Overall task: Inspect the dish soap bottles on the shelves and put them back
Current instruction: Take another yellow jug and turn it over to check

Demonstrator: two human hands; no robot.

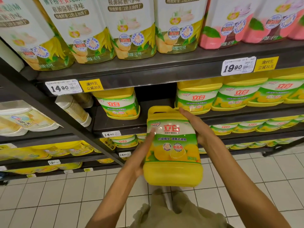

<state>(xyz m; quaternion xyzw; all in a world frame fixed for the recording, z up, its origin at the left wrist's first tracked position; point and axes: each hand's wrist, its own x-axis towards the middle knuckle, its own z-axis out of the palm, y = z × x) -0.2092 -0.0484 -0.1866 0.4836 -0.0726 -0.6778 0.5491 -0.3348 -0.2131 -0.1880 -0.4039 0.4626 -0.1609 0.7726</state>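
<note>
A yellow dish soap jug [172, 145] with a green and white lemon label and a top handle is held upright in front of the shelves, below the middle shelf's edge. My left hand [141, 155] lies flat along its left side, fingers reaching onto the label. My right hand [195, 125] grips its upper right side near the shoulder. On the middle shelf [118, 124] there is a gap between a lone matching jug [120, 102] at the left and a row of matching jugs [230, 96] at the right.
The top shelf carries tall yellow-green bottles [131, 30] and pink ones [246, 27]. Price tags [63, 87] hang on the shelf edges. Lower shelves [238, 127] hold more yellow jugs. A dark slanted upright [49, 106] divides the bays. White tiled floor [49, 195] lies below.
</note>
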